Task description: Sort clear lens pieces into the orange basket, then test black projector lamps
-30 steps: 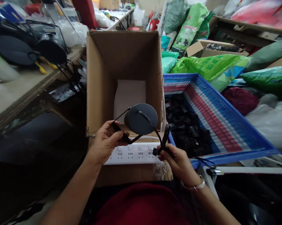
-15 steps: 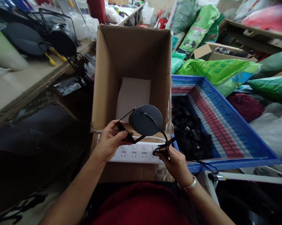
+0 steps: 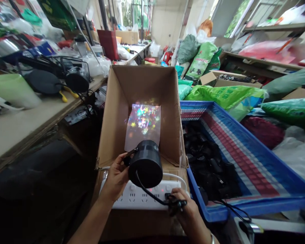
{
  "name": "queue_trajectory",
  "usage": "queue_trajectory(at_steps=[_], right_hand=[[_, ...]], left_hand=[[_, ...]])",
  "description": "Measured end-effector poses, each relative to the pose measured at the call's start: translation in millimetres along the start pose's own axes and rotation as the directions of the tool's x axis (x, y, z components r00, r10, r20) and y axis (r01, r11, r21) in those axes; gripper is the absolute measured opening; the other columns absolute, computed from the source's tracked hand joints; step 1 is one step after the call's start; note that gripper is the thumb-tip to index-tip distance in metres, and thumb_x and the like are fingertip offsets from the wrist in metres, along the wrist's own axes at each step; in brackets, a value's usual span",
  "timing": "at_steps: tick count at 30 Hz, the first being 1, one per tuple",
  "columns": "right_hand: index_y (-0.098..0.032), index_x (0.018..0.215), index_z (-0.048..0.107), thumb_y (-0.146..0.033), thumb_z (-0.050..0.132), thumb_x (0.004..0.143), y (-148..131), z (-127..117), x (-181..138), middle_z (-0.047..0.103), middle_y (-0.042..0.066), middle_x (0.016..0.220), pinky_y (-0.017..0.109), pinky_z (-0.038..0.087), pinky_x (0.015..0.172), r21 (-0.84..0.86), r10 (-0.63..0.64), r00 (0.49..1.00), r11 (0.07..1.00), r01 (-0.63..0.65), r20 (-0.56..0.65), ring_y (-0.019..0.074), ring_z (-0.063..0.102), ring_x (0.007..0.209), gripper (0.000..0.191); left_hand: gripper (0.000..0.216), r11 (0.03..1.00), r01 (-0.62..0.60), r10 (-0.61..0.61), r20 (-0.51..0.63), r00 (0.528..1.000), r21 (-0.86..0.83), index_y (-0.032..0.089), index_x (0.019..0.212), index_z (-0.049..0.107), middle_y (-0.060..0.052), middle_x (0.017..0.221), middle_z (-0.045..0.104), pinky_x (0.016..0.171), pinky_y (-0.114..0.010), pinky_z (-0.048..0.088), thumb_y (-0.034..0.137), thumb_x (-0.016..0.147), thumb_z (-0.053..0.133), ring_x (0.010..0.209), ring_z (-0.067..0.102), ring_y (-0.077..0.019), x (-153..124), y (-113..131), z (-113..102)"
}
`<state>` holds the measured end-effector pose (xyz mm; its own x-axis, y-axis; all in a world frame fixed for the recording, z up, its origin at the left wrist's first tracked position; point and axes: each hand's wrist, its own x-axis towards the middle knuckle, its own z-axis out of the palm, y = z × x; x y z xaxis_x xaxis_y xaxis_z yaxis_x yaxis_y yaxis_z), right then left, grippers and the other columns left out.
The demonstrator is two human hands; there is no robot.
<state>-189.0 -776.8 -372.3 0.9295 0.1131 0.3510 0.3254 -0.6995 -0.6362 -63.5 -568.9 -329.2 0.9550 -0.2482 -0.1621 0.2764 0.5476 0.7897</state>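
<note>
My left hand (image 3: 115,179) grips the black projector light (image 3: 146,167) by its bracket, at the left of the round housing. The light is tilted toward an open cardboard box (image 3: 113,118). On the white sheet (image 3: 132,140) inside the box, coloured star-like spots of light glow. From the back of the housing a black cord (image 3: 152,196) runs to my right hand (image 3: 189,210), whose fingers are closed around its bundled end at the right of a white power strip (image 3: 125,203). The plug there is partly hidden by my fingers. Small red lights show on the strip.
At right, a blue crate (image 3: 210,215) with a striped lining holds a pile of black parts (image 3: 208,159). A bench (image 3: 33,125) with more black lights (image 3: 77,81) stands at left. Green bags (image 3: 218,95) lie behind the crate.
The projector light has turned so its back faces me, and coloured spots now show on the sheet. Red lights have come on at the strip. The camera view has tilted up.
</note>
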Motion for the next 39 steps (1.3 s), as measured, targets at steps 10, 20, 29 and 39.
queue_trajectory(at_steps=[10, 20, 29, 39], right_hand=[[-0.02, 0.094, 0.049, -0.015, 0.038, 0.084, 8, 10, -5, 0.056, 0.008, 0.088, 0.023, 0.048, 0.062, -0.054, -0.044, 0.993, 0.998, 0.038, -0.109, 0.0165, 0.06, 0.077, 0.015], [-0.02, 0.095, 0.054, -0.017, 0.043, 0.081, 11, 11, -5, 0.056, 0.007, 0.087, 0.023, 0.049, 0.065, 0.013, -0.001, 0.993, 1.0, 0.003, -0.121, 0.0159, 0.059, 0.076, 0.018], [-0.021, 0.095, 0.059, -0.022, 0.048, 0.081, 9, 12, 0, 0.056, 0.006, 0.084, 0.024, 0.049, 0.064, 0.004, 0.038, 0.997, 0.999, -0.037, -0.067, 0.016, 0.059, 0.075, 0.019], [-0.02, 0.076, 0.054, -0.033, 0.046, 0.084, -17, -16, 19, 0.058, 0.005, 0.083, 0.028, 0.051, 0.063, 0.369, 0.394, 0.906, 0.874, -0.318, -0.153, 0.0191, 0.058, 0.078, 0.017]], left_hand=[[0.042, 0.993, 0.12, -0.12, -0.02, 0.993, -0.011, 0.023, 0.093, 0.058, 0.004, 0.074, 0.06, 0.048, -0.014, 0.042, 0.02, 0.056, 0.077, 0.053, 0.052, -0.0047, -5, -5, 2], [0.045, 0.99, 0.138, -0.137, -0.039, 0.99, 0.02, 0.021, 0.095, 0.056, 0.002, 0.074, 0.062, 0.055, -0.016, 0.046, 0.022, 0.055, 0.078, 0.058, 0.056, -0.007, -5, -2, 2], [0.043, 0.985, 0.158, -0.158, -0.009, 0.987, 0.064, 0.023, 0.097, 0.05, 0.004, 0.072, 0.06, 0.049, -0.019, 0.047, 0.026, 0.061, 0.074, 0.056, 0.058, -0.0094, -3, -8, -3], [0.035, 0.809, -0.012, 0.016, -0.003, 1.0, 0.588, 0.019, 0.099, 0.048, 0.002, 0.064, 0.061, 0.054, -0.024, 0.046, 0.03, 0.07, 0.064, 0.056, 0.058, -0.0136, -17, -7, 10]])
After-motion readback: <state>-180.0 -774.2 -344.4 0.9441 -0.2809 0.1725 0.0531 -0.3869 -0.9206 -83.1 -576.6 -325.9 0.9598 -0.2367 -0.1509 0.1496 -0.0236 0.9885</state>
